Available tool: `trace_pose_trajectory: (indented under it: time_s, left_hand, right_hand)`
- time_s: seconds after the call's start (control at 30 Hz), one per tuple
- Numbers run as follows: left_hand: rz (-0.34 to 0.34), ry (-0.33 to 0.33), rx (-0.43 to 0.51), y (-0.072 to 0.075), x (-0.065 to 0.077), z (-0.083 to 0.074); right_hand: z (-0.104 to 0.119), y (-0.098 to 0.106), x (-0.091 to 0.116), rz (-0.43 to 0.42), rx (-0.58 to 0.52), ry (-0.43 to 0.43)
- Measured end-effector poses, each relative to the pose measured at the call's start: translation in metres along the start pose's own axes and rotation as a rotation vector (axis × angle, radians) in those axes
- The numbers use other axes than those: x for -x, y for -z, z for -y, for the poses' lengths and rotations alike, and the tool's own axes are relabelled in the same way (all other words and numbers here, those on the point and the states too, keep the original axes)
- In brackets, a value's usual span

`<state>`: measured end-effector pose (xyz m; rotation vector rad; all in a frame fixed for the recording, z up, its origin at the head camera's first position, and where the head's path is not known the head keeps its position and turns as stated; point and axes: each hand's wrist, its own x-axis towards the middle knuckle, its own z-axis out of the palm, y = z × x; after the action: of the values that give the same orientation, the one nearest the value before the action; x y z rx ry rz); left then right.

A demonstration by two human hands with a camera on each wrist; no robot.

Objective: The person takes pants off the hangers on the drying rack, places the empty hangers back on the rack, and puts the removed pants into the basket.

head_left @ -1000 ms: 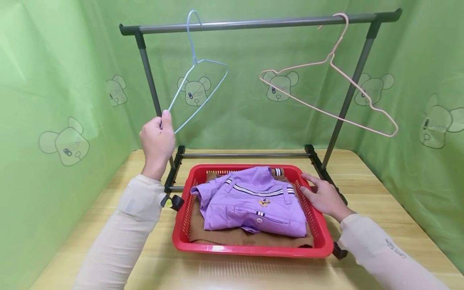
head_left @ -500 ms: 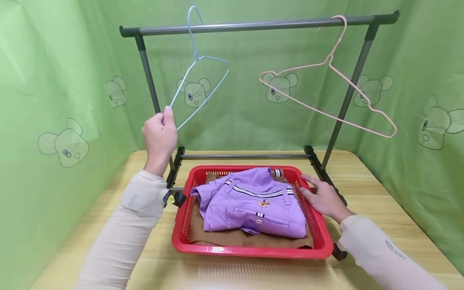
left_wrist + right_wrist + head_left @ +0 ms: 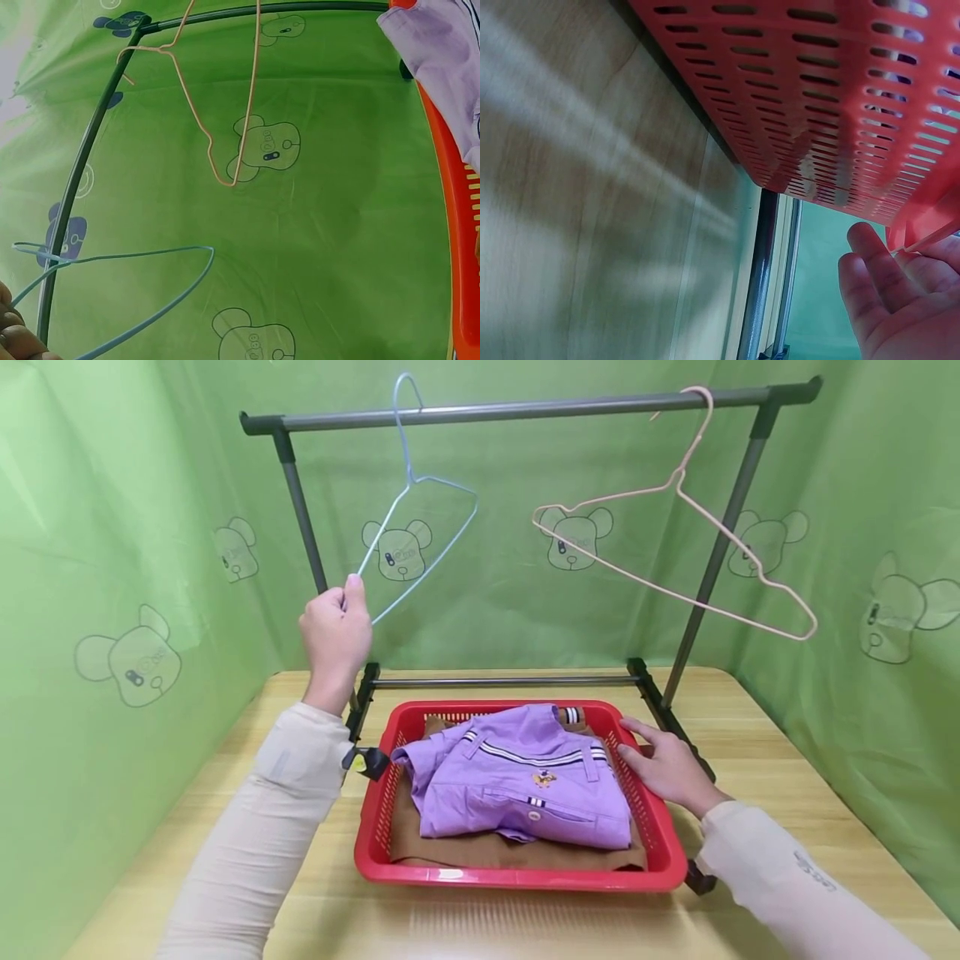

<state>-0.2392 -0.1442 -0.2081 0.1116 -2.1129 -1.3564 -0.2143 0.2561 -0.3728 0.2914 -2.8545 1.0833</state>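
Note:
My left hand [image 3: 337,622] grips the left end of a light blue wire hanger [image 3: 442,552], its thumb pointing up along the wire. The hanger is turned at an angle, and its hook rises above the rack's top bar [image 3: 525,412] and appears to loop over it. In the left wrist view, the blue hanger [image 3: 142,255] crosses the bar, with only my fingertips [image 3: 15,337] visible. My right hand [image 3: 671,768] rests on the right rim of a red plastic basket [image 3: 517,878], fingers loosely extended. Folded purple trousers [image 3: 517,802] lie in it on brown clothing [image 3: 480,852].
A pink wire hanger [image 3: 667,585] hangs at the right of the bar. The rack's posts [image 3: 708,568] and black feet [image 3: 365,693] stand behind and beside the basket on the wooden table [image 3: 757,735]. Green printed fabric [image 3: 495,610] encloses the back and sides.
My left hand has shifted slightly right and upward with the blue hanger, so its hook stands a little higher above the bar. My right hand stays at the basket rim.

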Motion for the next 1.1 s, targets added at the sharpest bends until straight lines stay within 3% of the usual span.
trace_pose_trajectory:
  time_s: [1.1]
  left_hand:
    - [0.052, 0.013, -0.028, -0.0048, 0.0026, 0.0088]
  right_hand:
    - [-0.0014, -0.0018, 0.0002, 0.003, -0.039, -0.016]
